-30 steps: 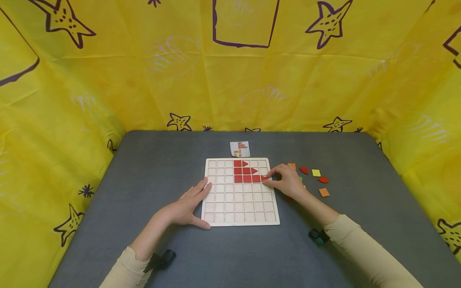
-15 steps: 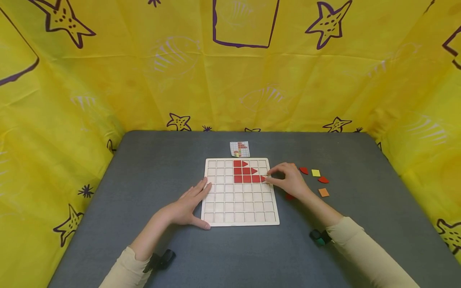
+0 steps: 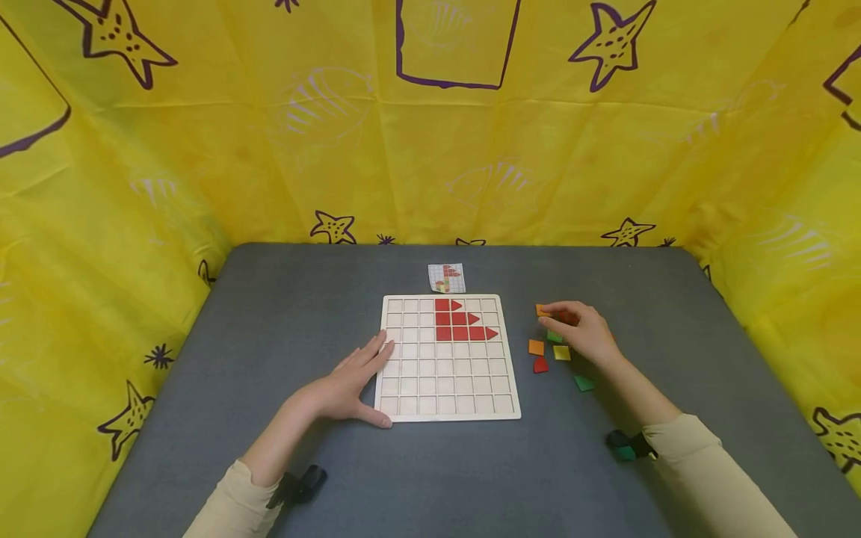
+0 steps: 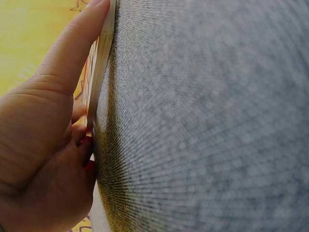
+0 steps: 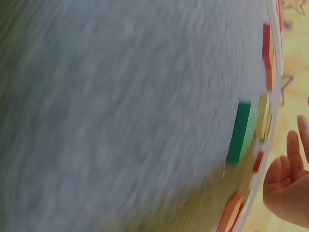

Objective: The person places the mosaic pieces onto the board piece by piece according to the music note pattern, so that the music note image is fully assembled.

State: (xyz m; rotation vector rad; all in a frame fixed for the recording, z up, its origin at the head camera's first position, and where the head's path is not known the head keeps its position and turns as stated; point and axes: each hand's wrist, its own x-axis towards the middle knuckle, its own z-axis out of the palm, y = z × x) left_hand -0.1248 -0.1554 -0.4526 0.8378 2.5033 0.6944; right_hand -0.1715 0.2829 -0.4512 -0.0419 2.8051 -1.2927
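Note:
A pale wooden grid board (image 3: 437, 373) lies on the grey table. In its upper part, red square and pointed tiles (image 3: 460, 333) fill three rows of cells. My left hand (image 3: 353, 381) rests along the board's left edge, fingers spread and thumb at the near corner; the left wrist view shows that thumb (image 4: 72, 53) against the board's side. Right of the board, my right hand (image 3: 581, 332) hovers over loose tiles, holding nothing that shows. Its fingertips overlap an orange square tile (image 3: 540, 308). A green tile (image 3: 554, 337) lies partly hidden under it.
Beyond the board lies a small pattern card (image 3: 447, 278). Near my right hand are an orange tile (image 3: 536, 347), a yellow tile (image 3: 561, 353), a red tile (image 3: 541, 365) and a green tile (image 3: 584, 383). A yellow curtain (image 3: 430, 149) hangs behind the table.
My right hand has let go of the red pointed tile, now in the third row's end cell, and moved right over the loose tiles. The left hand stays put.

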